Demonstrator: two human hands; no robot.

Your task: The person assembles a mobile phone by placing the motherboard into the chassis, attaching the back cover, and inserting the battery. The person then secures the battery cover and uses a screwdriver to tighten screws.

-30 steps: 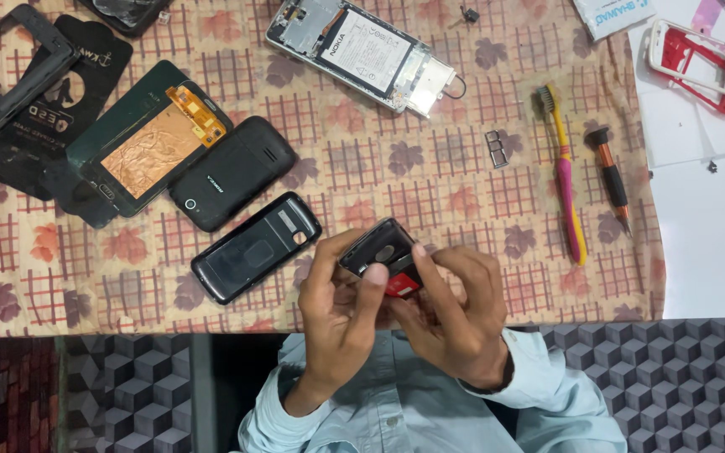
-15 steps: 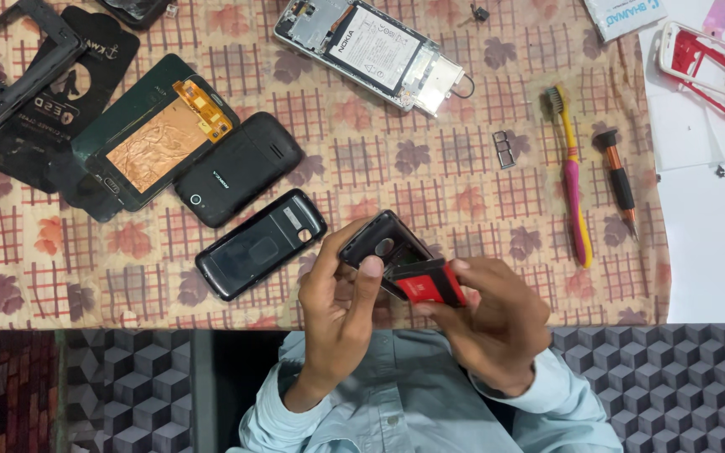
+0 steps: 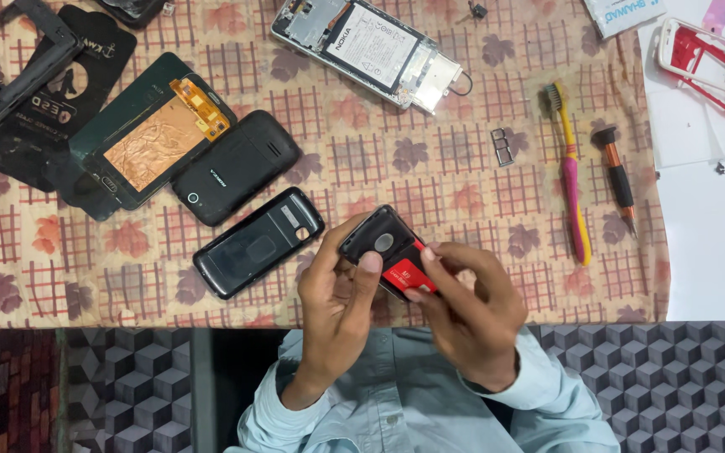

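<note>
Phone (image 3: 377,243) sits above the table's near edge, pinched by my left hand (image 3: 337,306); my right hand (image 3: 463,306) nips the red battery (image 3: 404,273). Light, stiff, probably slick plastic (hold the side edges).

Worktop (image 3: 706,252): white, flat, evenly lit.
Cloth (image 3: 430,159): beige, red checks and leaf prints, covers most of the worktop.
Floor (image 3: 673,386): dark grey cube-pattern tiles.
</note>
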